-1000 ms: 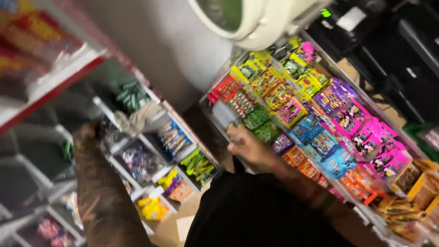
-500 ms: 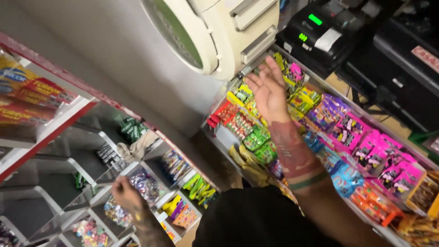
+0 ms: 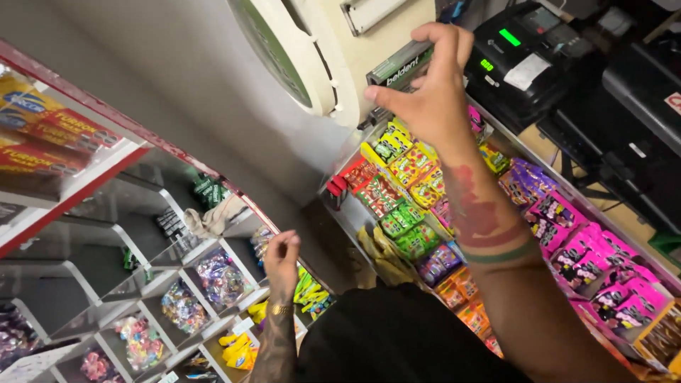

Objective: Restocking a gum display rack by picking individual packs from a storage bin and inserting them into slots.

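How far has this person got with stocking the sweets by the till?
Most of the slanted rack already looks full of bright packets. In hand: the right hand pinches a dark green box above the rack's top end, not yet set down. The left hand, loosely curled and holding nothing, hovers by the clear bins. What remains can't be judged.

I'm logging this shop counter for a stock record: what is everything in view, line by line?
Gum box: one, dark green, held up at the top of the sweet rack.
Sweet rack: one, rows of yellow, red, green, purple, pink and orange packs, right side.
Clear bins: several, wrapped sweets of mixed colours, lower left.
Red-edged shelf: one, yellow and red packs, upper left.
Till and card terminal: black, upper right.
Round cream appliance: one, top centre.
Right hand: grip closed on the gum box.
Left hand: loosely curled above the bins, holding nothing visible.
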